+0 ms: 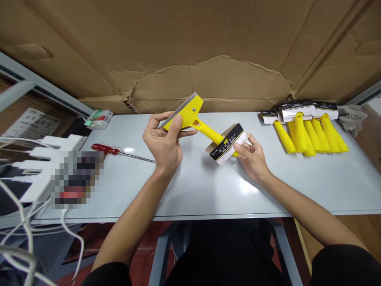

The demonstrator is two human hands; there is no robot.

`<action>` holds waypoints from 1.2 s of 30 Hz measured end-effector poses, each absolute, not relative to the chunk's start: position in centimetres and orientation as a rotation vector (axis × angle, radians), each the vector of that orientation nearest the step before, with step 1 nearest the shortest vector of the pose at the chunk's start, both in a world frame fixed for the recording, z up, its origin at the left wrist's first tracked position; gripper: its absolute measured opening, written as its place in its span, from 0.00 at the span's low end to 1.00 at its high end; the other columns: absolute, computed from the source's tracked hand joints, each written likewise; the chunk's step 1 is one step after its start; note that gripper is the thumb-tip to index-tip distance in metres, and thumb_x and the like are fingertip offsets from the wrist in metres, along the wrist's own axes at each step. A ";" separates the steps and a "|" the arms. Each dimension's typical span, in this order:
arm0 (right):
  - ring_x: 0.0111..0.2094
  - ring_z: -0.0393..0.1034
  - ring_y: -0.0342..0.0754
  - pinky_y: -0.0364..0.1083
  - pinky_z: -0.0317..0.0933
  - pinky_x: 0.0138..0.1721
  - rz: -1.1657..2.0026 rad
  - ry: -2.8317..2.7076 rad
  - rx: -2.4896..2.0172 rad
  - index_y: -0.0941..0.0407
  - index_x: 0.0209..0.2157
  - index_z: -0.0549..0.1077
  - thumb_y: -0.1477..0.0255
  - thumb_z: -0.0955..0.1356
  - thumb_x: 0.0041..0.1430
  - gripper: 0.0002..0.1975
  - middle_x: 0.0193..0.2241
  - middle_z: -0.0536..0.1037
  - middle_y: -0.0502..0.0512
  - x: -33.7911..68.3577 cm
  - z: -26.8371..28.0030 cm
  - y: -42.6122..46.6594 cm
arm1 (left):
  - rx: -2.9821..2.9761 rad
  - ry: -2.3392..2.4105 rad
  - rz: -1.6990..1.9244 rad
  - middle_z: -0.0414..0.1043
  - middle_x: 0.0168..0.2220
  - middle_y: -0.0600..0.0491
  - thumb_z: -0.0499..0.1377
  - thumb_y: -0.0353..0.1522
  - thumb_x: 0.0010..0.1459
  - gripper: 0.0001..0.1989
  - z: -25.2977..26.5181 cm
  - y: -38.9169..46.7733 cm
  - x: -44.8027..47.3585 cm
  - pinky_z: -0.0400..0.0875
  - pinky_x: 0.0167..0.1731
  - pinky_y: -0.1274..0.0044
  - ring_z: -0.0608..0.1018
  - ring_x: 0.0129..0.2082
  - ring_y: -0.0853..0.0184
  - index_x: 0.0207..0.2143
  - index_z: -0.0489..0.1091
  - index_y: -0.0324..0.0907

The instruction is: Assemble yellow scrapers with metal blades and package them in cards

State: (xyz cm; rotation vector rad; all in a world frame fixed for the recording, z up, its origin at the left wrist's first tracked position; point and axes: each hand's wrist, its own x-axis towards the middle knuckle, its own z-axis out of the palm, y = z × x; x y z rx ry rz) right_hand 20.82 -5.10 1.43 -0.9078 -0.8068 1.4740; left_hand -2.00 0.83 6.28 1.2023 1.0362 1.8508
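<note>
My left hand (pixel 164 142) grips the head of a yellow scraper (pixel 190 114) with a metal blade along its top edge, held above the grey table (pixel 208 186). My right hand (pixel 252 157) pinches a black-and-white cardboard label (pixel 228 143) that wraps the scraper's handle. Both hands hover over the middle of the table.
Several more yellow scrapers with labels (pixel 309 133) lie in a row at the right. A red-handled screwdriver (pixel 119 152) rests left of my hands. A small green-and-red box (pixel 99 118) sits at the back left, white cables and power strips (pixel 38 167) at the left edge. Cardboard (pixel 190 51) lines the back.
</note>
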 end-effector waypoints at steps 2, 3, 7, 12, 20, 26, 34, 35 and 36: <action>0.36 0.80 0.43 0.44 0.75 0.40 1.512 -0.948 -0.949 0.53 0.46 0.66 0.57 0.84 0.53 0.32 0.41 0.85 0.52 21.4 1.4 -4.9 | 1.184 1.039 1.820 0.82 0.36 0.54 0.79 0.51 0.52 0.28 6.3 1.0 -2.2 0.88 0.27 0.77 0.90 0.36 0.61 0.41 0.72 0.45; 0.35 0.80 0.43 0.44 0.74 0.39 1.527 -1.037 -0.983 0.53 0.46 0.65 0.57 0.84 0.54 0.32 0.39 0.85 0.52 21.7 1.5 -4.8 | 1.176 1.043 1.799 0.82 0.35 0.55 0.80 0.52 0.51 0.30 6.3 1.1 -2.2 0.88 0.26 0.77 0.90 0.35 0.60 0.41 0.70 0.45; 0.34 0.80 0.45 0.44 0.73 0.37 1.569 -1.296 -1.070 0.53 0.47 0.62 0.56 0.83 0.54 0.34 0.34 0.84 0.51 22.4 1.7 -4.5 | 1.129 1.044 1.695 0.81 0.32 0.56 0.82 0.52 0.46 0.34 5.8 1.4 -2.1 0.87 0.25 0.75 0.90 0.34 0.59 0.38 0.66 0.46; 0.32 0.77 0.42 0.40 0.69 0.32 1.516 -1.196 -1.109 0.52 0.47 0.60 0.52 0.85 0.48 0.40 0.34 0.82 0.48 22.5 1.9 -4.3 | 1.087 1.090 1.546 0.82 0.31 0.55 0.83 0.53 0.41 0.37 5.0 1.4 -1.5 0.86 0.28 0.73 0.90 0.35 0.57 0.33 0.62 0.46; 0.33 0.77 0.44 0.45 0.74 0.34 1.437 -1.138 -1.122 0.49 0.52 0.58 0.47 0.81 0.55 0.39 0.36 0.79 0.48 22.7 2.5 -4.2 | 1.189 1.084 1.119 0.85 0.30 0.50 0.83 0.50 0.43 0.33 4.9 -0.5 -0.3 0.78 0.32 0.74 0.85 0.29 0.63 0.29 0.65 0.44; 0.35 0.77 0.46 0.49 0.80 0.36 1.462 -1.192 -1.045 0.45 0.65 0.54 0.50 0.83 0.54 0.49 0.41 0.79 0.50 22.8 2.9 -4.4 | 1.319 0.959 1.077 0.86 0.50 0.41 0.78 0.52 0.53 0.29 4.9 -0.6 -0.3 0.79 0.47 0.66 0.86 0.50 0.54 0.29 0.68 0.43; 0.26 0.75 0.46 0.46 0.70 0.24 1.330 -1.348 -1.208 0.41 0.77 0.44 0.48 0.77 0.64 0.54 0.41 0.80 0.54 23.2 3.3 -4.8 | 1.429 0.913 0.881 0.86 0.52 0.43 0.75 0.54 0.58 0.23 4.3 -0.9 0.2 0.82 0.47 0.66 0.86 0.45 0.58 0.39 0.81 0.44; 0.24 0.74 0.45 0.46 0.69 0.23 1.295 -1.383 -1.239 0.41 0.78 0.43 0.48 0.77 0.65 0.54 0.41 0.80 0.54 23.3 3.2 -4.8 | 1.419 0.935 0.880 0.86 0.49 0.44 0.77 0.50 0.55 0.22 4.1 -0.7 0.2 0.83 0.47 0.66 0.87 0.44 0.59 0.42 0.82 0.44; 0.23 0.73 0.44 0.46 0.68 0.23 1.265 -1.419 -1.263 0.40 0.78 0.42 0.47 0.76 0.65 0.54 0.41 0.80 0.53 23.4 3.0 -4.9 | 1.398 0.962 0.896 0.86 0.47 0.45 0.79 0.46 0.52 0.24 4.0 -0.5 0.2 0.83 0.45 0.67 0.87 0.41 0.60 0.46 0.82 0.45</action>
